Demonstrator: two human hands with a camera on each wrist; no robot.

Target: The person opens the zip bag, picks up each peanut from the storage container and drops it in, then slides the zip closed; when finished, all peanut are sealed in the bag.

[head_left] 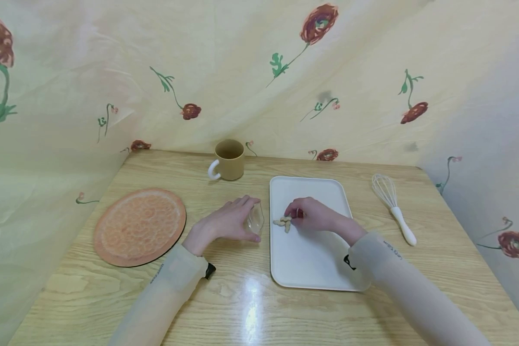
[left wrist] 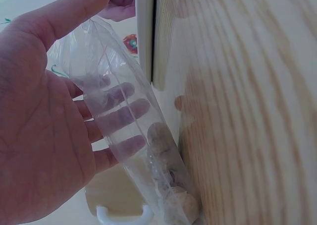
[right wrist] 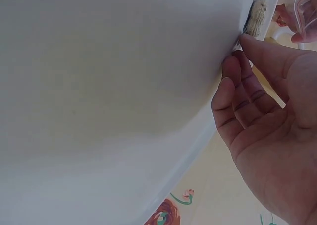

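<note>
A clear plastic zip bag [left wrist: 116, 93] stands on the table with several peanuts [left wrist: 178, 205] at its bottom. My left hand [head_left: 233, 219] holds it near the mouth, thumb on one side and fingers spread on the other. On the left part of a white tray [head_left: 311, 259] lies a small group of peanuts [head_left: 282, 222]. Over the tray, my right hand [head_left: 313, 214] pinches at a peanut on the edge of that group. One peanut [right wrist: 256, 17] shows just past the right thumb in the right wrist view; the fingertips' contact is partly hidden.
A tan mug [head_left: 230, 161] with a white handle stands at the back of the wooden table. A round orange patterned mat [head_left: 140, 226] lies at the left. A white whisk [head_left: 395, 211] lies right of the tray. Flowered cloth [head_left: 242, 72] hangs behind the table.
</note>
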